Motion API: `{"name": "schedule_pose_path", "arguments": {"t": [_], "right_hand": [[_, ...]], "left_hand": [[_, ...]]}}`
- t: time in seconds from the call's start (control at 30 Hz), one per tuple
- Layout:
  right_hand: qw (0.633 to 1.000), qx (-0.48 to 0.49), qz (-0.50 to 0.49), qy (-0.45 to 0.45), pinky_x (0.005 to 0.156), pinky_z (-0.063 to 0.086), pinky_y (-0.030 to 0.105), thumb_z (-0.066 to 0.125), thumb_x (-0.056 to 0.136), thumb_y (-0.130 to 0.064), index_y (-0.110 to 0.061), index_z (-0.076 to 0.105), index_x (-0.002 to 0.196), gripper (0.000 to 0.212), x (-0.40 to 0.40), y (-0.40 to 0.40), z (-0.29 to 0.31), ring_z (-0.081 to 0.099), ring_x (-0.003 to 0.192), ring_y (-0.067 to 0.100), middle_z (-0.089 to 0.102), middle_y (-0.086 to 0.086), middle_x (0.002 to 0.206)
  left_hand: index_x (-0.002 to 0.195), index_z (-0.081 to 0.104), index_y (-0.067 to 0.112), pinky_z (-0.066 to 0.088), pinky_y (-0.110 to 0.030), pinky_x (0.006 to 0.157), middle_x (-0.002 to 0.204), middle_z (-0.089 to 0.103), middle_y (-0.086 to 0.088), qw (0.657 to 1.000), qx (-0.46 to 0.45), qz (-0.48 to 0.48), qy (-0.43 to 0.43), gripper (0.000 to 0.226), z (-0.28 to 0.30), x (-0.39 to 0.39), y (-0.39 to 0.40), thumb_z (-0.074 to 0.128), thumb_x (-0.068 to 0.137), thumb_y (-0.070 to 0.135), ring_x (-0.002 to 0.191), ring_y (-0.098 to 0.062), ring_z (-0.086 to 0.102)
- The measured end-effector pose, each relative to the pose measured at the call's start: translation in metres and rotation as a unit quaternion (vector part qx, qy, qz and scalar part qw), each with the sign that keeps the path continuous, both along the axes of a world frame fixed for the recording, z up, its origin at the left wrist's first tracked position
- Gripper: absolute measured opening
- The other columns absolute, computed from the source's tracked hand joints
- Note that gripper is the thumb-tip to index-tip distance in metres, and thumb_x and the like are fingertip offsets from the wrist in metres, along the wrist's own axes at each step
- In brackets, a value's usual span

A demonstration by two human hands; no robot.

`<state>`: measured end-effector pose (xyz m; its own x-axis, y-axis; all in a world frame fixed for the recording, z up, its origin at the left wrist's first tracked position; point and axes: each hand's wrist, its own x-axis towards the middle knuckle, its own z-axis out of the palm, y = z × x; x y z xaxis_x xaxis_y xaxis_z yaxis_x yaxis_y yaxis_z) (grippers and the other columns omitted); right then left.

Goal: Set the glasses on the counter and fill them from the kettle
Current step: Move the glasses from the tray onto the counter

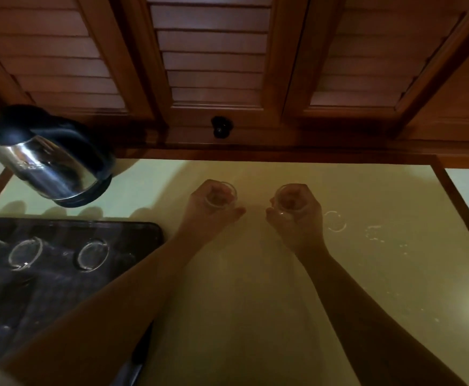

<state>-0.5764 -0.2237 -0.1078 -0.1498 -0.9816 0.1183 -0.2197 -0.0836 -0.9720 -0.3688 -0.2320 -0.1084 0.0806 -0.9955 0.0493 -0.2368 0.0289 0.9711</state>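
Left hand (208,210) and right hand (297,215) each gripping a small glass (222,195) above the surface (241,274); risk: tipping on release.

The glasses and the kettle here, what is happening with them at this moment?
A person holds one small glass in each hand over the counter: the left hand grips one glass, the right hand the other glass. Whether they already touch the counter is unclear. Three more glasses wait on the dark tray at the left. The kettle stands untouched behind the tray, so no pouring has begun.
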Motion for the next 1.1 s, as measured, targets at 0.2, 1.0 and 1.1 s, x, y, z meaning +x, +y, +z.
{"name": "schedule_pose_path", "arguments": {"t": [0.2, 1.0, 1.1], "right_hand": [[0.999, -0.006, 0.022, -0.044, 0.076, 0.061, 0.041, 0.083, 0.071, -0.002, -0.026, 0.064, 0.093, 0.037, -0.001, -0.013, -0.014, 0.072, 0.088, 0.031, 0.073, 0.006, 0.093], [0.991, -0.069, -0.034, 0.108, 0.114, 0.041, 0.018, 0.091, 0.067, -0.054, -0.024, 0.037, 0.157, 0.11, -0.022, 0.038, 0.023, 0.043, 0.147, 0.01, 0.044, -0.009, 0.159], [0.977, -0.13, -0.039, 0.162, 0.117, 0.042, 0.033, 0.09, 0.076, -0.048, -0.016, 0.038, 0.158, 0.103, -0.005, 0.055, 0.049, 0.043, 0.147, 0.011, 0.043, -0.006, 0.159]], "left_hand": [[0.095, 0.062, 0.0, 0.056, -0.018, 0.078, 0.092, 0.071, 0.001, 1.0, -0.022, 0.011, -0.015, 0.04, -0.01, -0.001, -0.012, 0.091, 0.07, -0.01, 0.084, -0.003, 0.069], [0.152, 0.042, 0.02, 0.051, -0.025, 0.101, 0.139, 0.056, 0.018, 0.996, 0.0, 0.009, -0.083, 0.106, 0.016, 0.023, 0.042, 0.094, 0.063, 0.044, 0.127, 0.005, 0.055], [0.155, 0.038, 0.017, 0.045, -0.005, 0.093, 0.138, 0.049, 0.026, 0.998, -0.005, 0.003, -0.067, 0.1, 0.039, 0.038, 0.07, 0.094, 0.073, 0.02, 0.116, 0.023, 0.05]]}}
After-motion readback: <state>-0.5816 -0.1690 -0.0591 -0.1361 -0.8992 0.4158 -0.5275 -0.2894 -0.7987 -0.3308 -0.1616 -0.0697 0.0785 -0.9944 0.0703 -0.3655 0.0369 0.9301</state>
